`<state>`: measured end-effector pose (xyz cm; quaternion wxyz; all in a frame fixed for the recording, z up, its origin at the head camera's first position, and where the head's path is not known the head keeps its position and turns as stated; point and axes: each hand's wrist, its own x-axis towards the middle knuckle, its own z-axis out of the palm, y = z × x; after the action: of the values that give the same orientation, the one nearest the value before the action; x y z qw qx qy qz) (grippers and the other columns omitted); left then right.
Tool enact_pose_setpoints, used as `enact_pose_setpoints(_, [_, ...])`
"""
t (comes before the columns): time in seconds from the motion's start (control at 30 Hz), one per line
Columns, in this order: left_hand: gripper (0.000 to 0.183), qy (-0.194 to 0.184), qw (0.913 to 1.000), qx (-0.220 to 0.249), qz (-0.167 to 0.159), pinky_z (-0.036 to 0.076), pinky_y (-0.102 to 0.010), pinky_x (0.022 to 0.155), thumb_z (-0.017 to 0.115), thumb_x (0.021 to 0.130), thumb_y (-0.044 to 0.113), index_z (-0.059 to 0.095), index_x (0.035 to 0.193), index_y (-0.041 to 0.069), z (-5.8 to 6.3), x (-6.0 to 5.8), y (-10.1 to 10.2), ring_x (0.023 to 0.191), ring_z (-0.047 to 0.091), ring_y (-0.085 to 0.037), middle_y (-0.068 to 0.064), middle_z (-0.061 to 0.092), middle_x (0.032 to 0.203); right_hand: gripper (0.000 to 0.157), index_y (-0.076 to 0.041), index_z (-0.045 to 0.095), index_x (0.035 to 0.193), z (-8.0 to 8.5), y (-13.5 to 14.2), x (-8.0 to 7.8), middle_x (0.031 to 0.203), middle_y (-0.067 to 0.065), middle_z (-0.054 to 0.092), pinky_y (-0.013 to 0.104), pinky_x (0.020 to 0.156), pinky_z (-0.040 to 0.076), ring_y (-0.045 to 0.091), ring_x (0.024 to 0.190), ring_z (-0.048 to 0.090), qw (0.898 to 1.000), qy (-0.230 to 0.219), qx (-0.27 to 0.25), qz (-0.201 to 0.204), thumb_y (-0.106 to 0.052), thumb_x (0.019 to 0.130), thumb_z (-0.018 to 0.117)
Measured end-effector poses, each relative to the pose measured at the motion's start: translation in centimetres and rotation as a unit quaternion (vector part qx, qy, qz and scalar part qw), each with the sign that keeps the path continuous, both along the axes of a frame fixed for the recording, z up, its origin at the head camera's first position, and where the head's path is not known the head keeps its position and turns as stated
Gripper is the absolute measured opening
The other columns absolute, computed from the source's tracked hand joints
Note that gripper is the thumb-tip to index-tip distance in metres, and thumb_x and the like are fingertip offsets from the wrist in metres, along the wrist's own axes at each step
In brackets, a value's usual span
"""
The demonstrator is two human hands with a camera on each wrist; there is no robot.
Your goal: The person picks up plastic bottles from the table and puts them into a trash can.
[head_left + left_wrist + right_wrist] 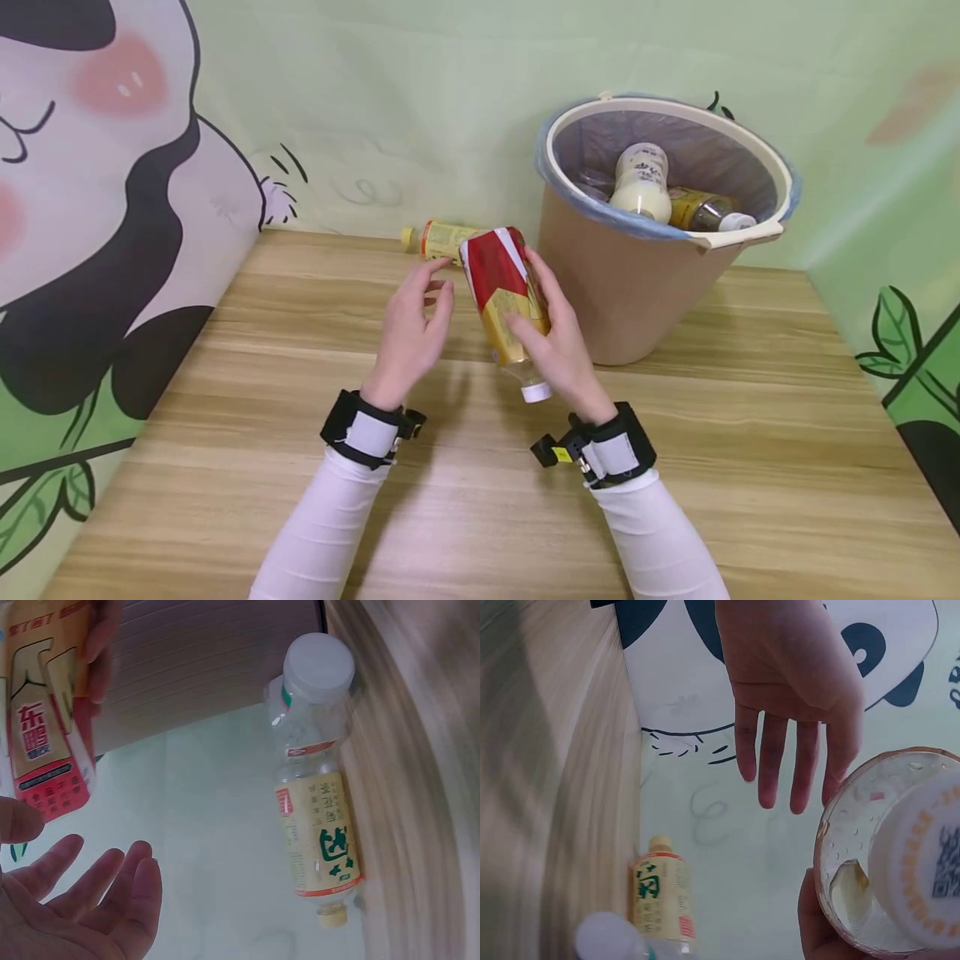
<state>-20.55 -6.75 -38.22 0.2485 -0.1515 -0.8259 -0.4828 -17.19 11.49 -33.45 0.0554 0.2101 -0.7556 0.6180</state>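
My right hand (561,340) grips a red and gold plastic drink bottle (497,279) around its side, thumb across the label. The bottle is tilted, its white cap (536,392) pointing down towards me; the right wrist view looks at that cap from close up. To the left of the bottle, my left hand (408,333) is held up with relaxed fingers and nothing in it. Beyond the hands a bottle with a pale yellow label (319,832) lies against the wall. Beside it in the left wrist view shows a clear bottle with a white cap (320,666).
A beige bin (600,292) with a blue liner stands at the back right. Inside lie a white bottle (642,179) and a dark bottle with a white cap (705,210). Printed cloth walls (375,100) border the wooden table (450,517).
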Motion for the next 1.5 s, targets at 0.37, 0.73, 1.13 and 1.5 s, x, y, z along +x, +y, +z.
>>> enact_pose_setpoints(0.37, [0.035, 0.027, 0.9995, 0.003, -0.016, 0.053, -0.036, 0.081, 0.048, 0.097, 0.016, 0.053, 0.129, 0.002, 1.7, -0.4, 0.5, 0.100, 0.060, -0.021, -0.011, 0.057, 0.124, 0.069, -0.017, 0.030, 0.148, 3.0, 1.1, -2.7, 0.137, 0.006, 0.046, 0.042, 0.084, 0.048, 0.021, 0.108, 0.051, 0.994, 0.106, 0.033, 0.002, -0.010, 0.087, 0.059])
enact_pose_setpoints(0.73, [0.033, 0.022, 0.9990, 0.025, -0.028, 0.052, -0.044, 0.082, 0.049, 0.092, -0.002, 0.052, 0.125, -0.009, 5.1, 2.5, 1.9, 0.099, 0.059, -0.033, -0.024, 0.056, 0.122, 0.063, -0.016, 0.029, 0.148, 10.9, 2.6, -3.1, 0.130, 0.012, 0.047, 0.028, 0.072, 0.053, 0.025, 0.100, 0.054, 0.991, 0.121, -0.027, -0.040, -0.013, 0.090, 0.054])
enact_pose_setpoints(1.13, [0.036, 0.023, 0.9988, 0.032, -0.031, 0.052, -0.047, 0.082, 0.050, 0.091, -0.003, 0.051, 0.126, -0.008, 4.8, 2.8, 2.3, 0.100, 0.059, -0.034, -0.025, 0.055, 0.123, 0.052, -0.024, 0.034, 0.139, 15.0, 6.2, -7.0, 0.126, 0.010, 0.047, 0.027, 0.073, 0.049, 0.020, 0.099, 0.053, 0.955, -0.059, -0.284, -0.070, -0.014, 0.092, 0.054])
enact_pose_setpoints(1.5, [0.034, 0.023, 0.9985, 0.040, -0.031, 0.052, -0.048, 0.082, 0.049, 0.091, -0.002, 0.052, 0.125, -0.007, 4.6, 3.0, 2.5, 0.101, 0.058, -0.038, -0.023, 0.056, 0.122, 0.044, -0.023, 0.041, 0.128, 14.4, 7.1, -9.9, 0.127, 0.002, 0.044, 0.034, 0.090, 0.045, 0.021, 0.115, 0.046, 0.928, -0.155, -0.315, -0.122, -0.015, 0.090, 0.061])
